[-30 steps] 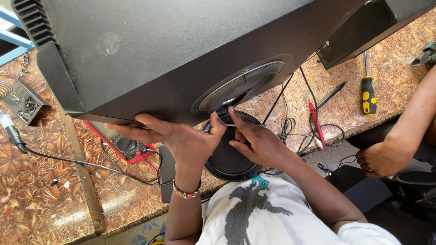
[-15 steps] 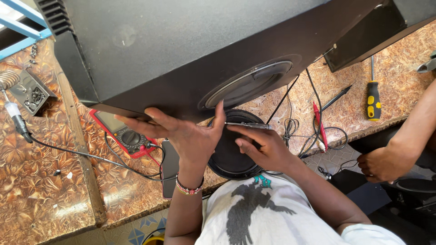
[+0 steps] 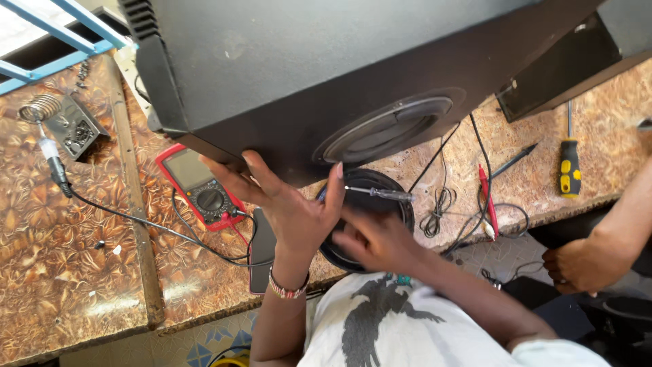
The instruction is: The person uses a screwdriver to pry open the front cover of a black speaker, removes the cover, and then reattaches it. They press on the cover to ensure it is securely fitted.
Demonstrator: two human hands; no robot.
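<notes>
A big black speaker box is tilted over the table, with a round woofer in its lower face. My left hand, a beaded bracelet at the wrist, presses flat with fingers spread against the box's lower edge. Just right of it, my right hand holds a small clear-handled screwdriver, its tip pointing left towards my left thumb. Both hands are over a loose round black speaker lying at the table's front edge.
A red multimeter and a dark phone lie left of my hands. Further left stands a soldering iron holder. Test leads, a yellow-black screwdriver and a second black box lie right. Another person's hand rests at the right.
My left hand has slid up onto the box's lower edge. My right hand has dropped towards the loose speaker, and the small screwdriver now shows in it.
</notes>
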